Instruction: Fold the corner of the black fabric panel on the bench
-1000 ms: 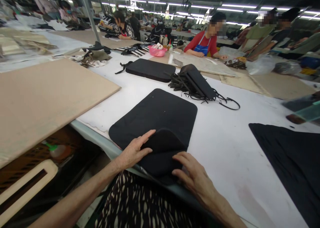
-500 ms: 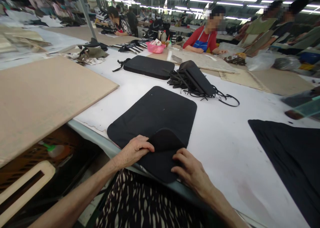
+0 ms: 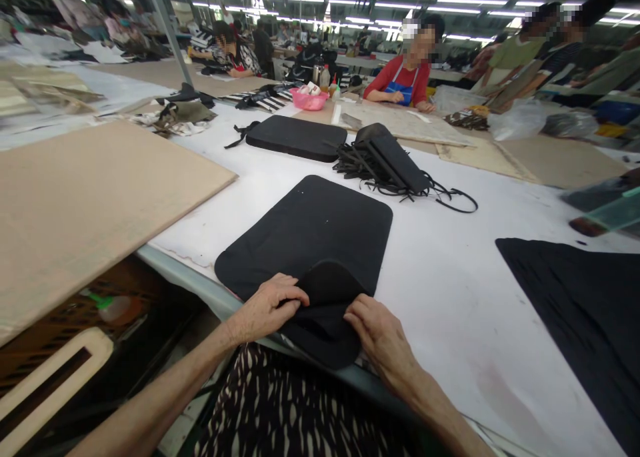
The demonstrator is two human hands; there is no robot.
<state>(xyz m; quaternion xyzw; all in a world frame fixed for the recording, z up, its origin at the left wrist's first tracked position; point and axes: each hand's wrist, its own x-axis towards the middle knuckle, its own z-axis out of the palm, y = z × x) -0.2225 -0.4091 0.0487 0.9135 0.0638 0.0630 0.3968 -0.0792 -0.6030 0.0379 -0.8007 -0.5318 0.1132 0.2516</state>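
A black padded panel (image 3: 320, 233) with rounded corners lies flat on the white table (image 3: 450, 290), its near end hanging over the table's edge. A smaller rounded black flap (image 3: 325, 297) is folded up on its near part. My left hand (image 3: 267, 307) curls its fingers onto the flap's left edge. My right hand (image 3: 383, 340) pinches the flap's right edge. Both hands are closed on the fabric.
A tan board (image 3: 85, 197) lies to the left. Another black pad (image 3: 295, 137) and a black bag with loose straps (image 3: 395, 167) sit farther back. Dark cloth (image 3: 580, 317) covers the table's right. Other people work at tables behind, one in a red top (image 3: 400, 83).
My left hand's fingers went from stretched flat to curled on the flap's edge. My right hand slid in toward the flap, and the two hands came closer together.
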